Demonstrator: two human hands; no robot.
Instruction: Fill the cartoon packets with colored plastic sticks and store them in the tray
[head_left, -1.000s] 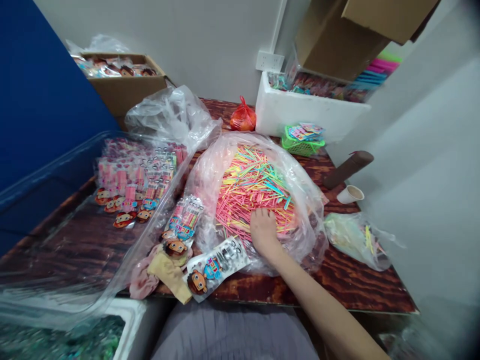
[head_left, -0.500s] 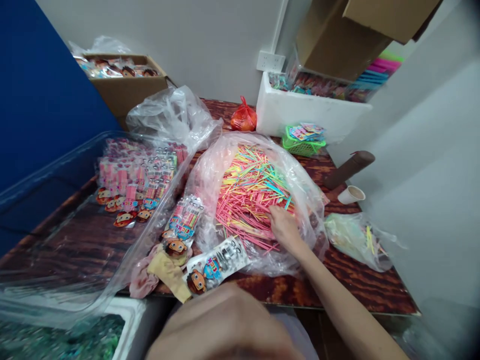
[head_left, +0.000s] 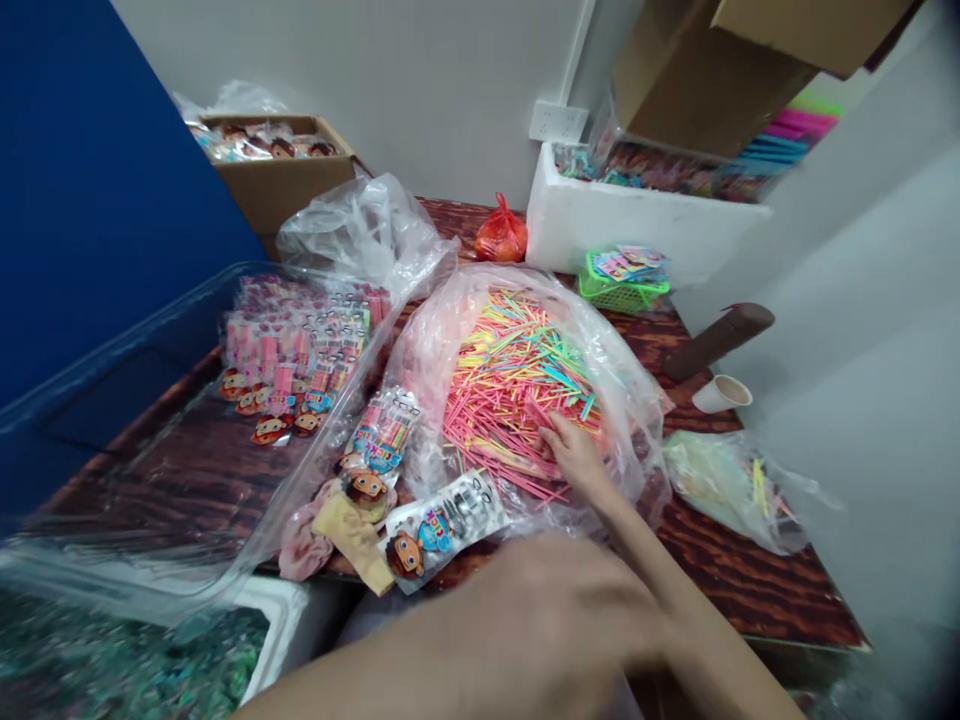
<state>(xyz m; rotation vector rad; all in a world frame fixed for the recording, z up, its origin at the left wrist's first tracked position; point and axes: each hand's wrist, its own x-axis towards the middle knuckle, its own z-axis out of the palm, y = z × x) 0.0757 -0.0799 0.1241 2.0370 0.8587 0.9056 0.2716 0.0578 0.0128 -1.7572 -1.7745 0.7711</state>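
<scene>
In the head view, my right hand point(head_left: 574, 455) is at the front of a big clear plastic bag, its fingers closed on a small bunch of pink sticks point(head_left: 537, 413). Below and around it spreads a heap of thin candy-coloured sticks point(head_left: 517, 360) in pink, yellow, green and blue. The open plastic bag point(head_left: 416, 340) lies around the heap. Close to the camera, my left hand point(head_left: 555, 610) is smeared by motion and crosses in front of my right forearm; its fingers cannot be made out. Just beyond it lies a flat printed pouch point(head_left: 446, 530) with a cartoon face.
Filled packets point(head_left: 289, 350) lie in a clear tray point(head_left: 247, 545) on the left. Near it are filled pouches point(head_left: 379, 445) and a yellow cloth point(head_left: 352, 540). A green basket point(head_left: 619, 293), brown flask point(head_left: 716, 342), paper cup point(head_left: 721, 394) and small plastic bag point(head_left: 739, 485) stand right.
My left hand has moved right and slightly up, across my right forearm. My right hand has lifted a small bunch of pink sticks from the heap. The view has shifted slightly.
</scene>
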